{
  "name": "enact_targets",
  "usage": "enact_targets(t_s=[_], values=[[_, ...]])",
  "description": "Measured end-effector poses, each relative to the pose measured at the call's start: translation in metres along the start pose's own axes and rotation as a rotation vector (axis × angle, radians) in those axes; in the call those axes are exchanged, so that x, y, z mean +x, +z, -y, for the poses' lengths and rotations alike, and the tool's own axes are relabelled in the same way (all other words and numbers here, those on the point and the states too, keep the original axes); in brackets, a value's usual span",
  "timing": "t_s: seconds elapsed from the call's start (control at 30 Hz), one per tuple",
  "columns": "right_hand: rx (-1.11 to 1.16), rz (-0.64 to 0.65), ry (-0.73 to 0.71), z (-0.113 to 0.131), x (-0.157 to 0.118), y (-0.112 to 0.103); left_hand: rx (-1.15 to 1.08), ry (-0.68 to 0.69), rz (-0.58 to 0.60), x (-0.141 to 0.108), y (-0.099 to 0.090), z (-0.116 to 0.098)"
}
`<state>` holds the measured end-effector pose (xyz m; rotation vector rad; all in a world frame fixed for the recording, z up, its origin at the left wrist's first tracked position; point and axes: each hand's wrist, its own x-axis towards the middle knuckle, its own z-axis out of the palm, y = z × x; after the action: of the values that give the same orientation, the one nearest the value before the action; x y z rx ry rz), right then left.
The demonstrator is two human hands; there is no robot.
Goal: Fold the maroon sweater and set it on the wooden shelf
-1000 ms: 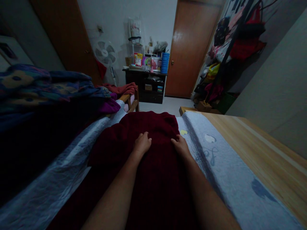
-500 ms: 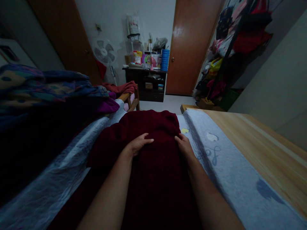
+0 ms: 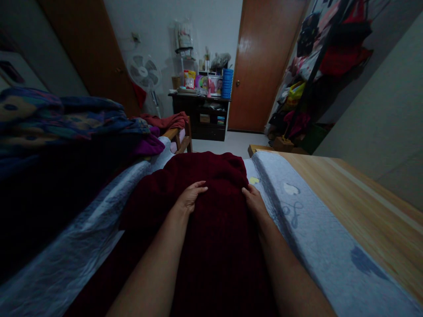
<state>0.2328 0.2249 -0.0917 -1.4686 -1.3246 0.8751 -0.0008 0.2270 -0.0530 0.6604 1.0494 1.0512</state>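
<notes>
"Since we only have the head view, how far along does the work look?"

"Partway, I'd judge. The dark red cloth lies lengthwise on the grey-blue cover, running from the near edge of the view up past the hands. The stretch between the forearms looks laid fairly flat, with a long right side."

"And what is left uneven?"

"The far end, beyond the fingers: it is humped and creased, and a wide part spreads out to the left, towards the heaped clothes."

"How are the arms set?"

"Both forearms reach forward and slant inward, hands well apart. The left hand rests over the middle of the cloth, thumb pointing inward, fingers forward and bent. The right hand is at the right edge, thumb on the cloth."

"Is either grip closed?"

"The right seems to pinch that edge between thumb and fingers. For the left, I can't tell whether it holds a fold or only touches."
</notes>
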Motion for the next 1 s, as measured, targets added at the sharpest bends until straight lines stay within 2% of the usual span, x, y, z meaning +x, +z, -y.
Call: enact_targets(t_s=[0.17,0.3,0.4,0.47,0.53,0.6,0.63,0.7,0.8,1.0], values=[[0.098,-0.014,0.039,-0.004,0.0,0.003,0.557,0.125,-0.24,0.008,-0.001,0.001],[0.154,-0.053,0.096,-0.002,0.0,0.003,0.868,0.203,-0.361,0.006,0.001,0.001],[0.167,-0.037,0.08,0.003,0.0,0.003,1.323,0.469,-0.476,-0.003,0.013,0.001],[0.171,-0.008,0.035,0.006,0.0,0.002,1.495,0.697,-0.394,-0.009,0.025,0.003],[0.128,-0.007,-0.005,0.009,-0.001,0.002,1.558,0.808,-0.172,-0.011,0.036,0.01],[0.044,-0.031,-0.015,0.009,-0.002,0.002,1.601,0.765,0.023,-0.011,0.043,0.021],[0.004,-0.044,-0.015,0.009,-0.002,0.001,1.622,0.713,0.074,-0.01,0.045,0.028],[-0.054,-0.072,-0.015,0.007,-0.002,0.001,1.657,0.625,0.084,-0.009,0.046,0.041],[-0.129,-0.092,-0.015,0.005,0.0,0.0,1.69,0.589,0.026,-0.008,0.047,0.054],[-0.363,-0.092,-0.079,0.027,0.029,0.003,1.73,0.54,-0.043,-0.011,0.052,0.06]])
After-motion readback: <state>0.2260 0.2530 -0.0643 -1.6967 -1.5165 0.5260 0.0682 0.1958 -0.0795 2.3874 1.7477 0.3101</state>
